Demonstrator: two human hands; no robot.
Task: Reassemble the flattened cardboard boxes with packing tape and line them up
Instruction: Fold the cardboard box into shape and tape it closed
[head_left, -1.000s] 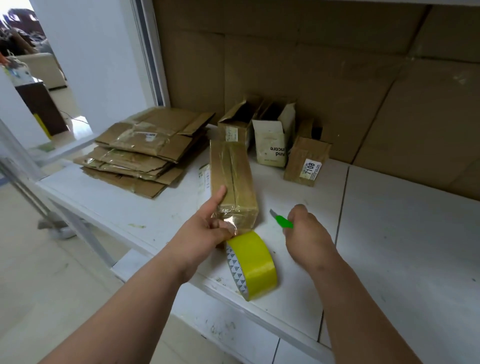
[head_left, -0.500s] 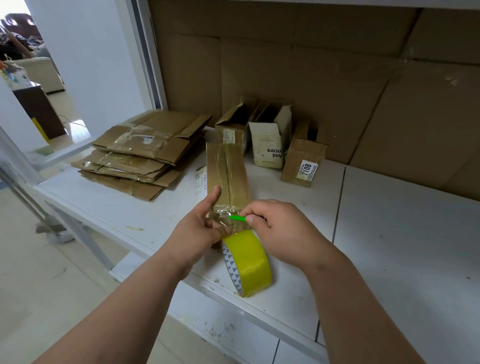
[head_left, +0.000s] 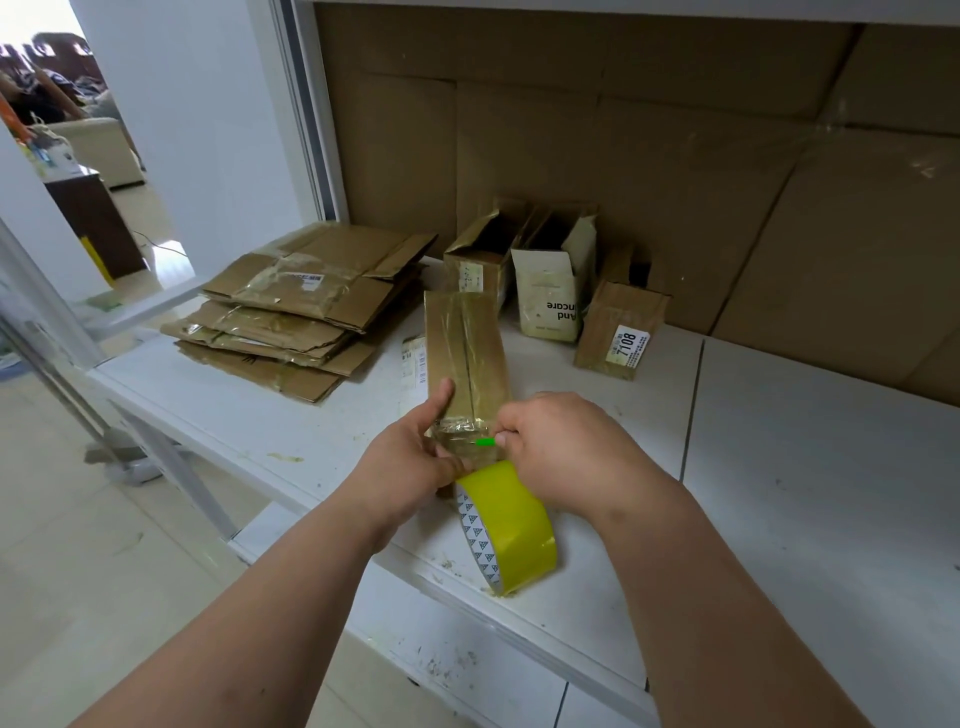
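— Cardboard first: where is the box you are taping?

— Your taped box (head_left: 464, 347) lies lengthwise on the white table (head_left: 810, 467), its near end between your hands. Your left hand (head_left: 410, 462) grips that end, thumb stretched up along the left edge, the other fingers curled round under it.

— And your right?

— Your right hand (head_left: 558, 452) is curled tight round a green cutter (head_left: 484, 442); only its tip shows, touching the clear tape at the box's near end. The yellow tape roll (head_left: 511, 527) stands on edge just below both hands, near the table's front lip.

— What lies behind?

— To your left, a stack of flattened boxes (head_left: 296, 306). Against the cardboard-lined wall (head_left: 675, 182), three assembled boxes stand side by side: a brown open box (head_left: 480, 260), a white printed box (head_left: 553, 291) and a brown box labelled 7108 (head_left: 618, 327).
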